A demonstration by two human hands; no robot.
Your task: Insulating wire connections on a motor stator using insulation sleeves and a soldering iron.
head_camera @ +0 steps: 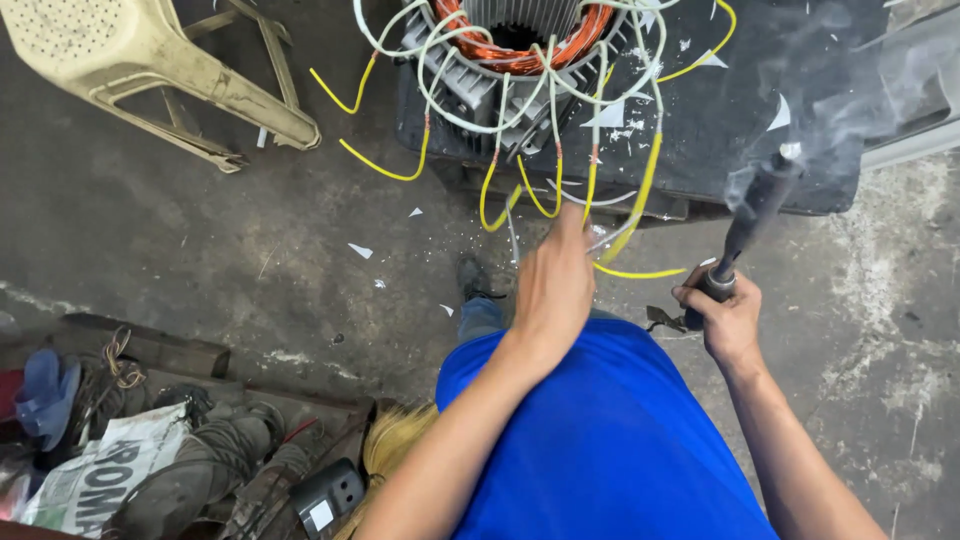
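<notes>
An electric motor stator [520, 45] with orange copper windings stands on a black mat [740, 110] at the top. Several white and yellow sleeved lead wires [555, 150] hang from it over the front edge. My left hand [555, 285] reaches up and pinches one of these wires near its lower yellow end. My right hand [725, 315] grips the handle of a dark soldering iron [755, 215] that points up and to the right. Smoke rises from its tip. My blue shirt [600, 440] fills the lower middle.
A cream plastic chair [150, 60] lies tipped at top left. A pile of rags, a newspaper and worn tools [150, 460] sits at bottom left. White paper scraps [360, 250] lie scattered on the grey concrete floor. A shoe [472, 280] shows below the mat.
</notes>
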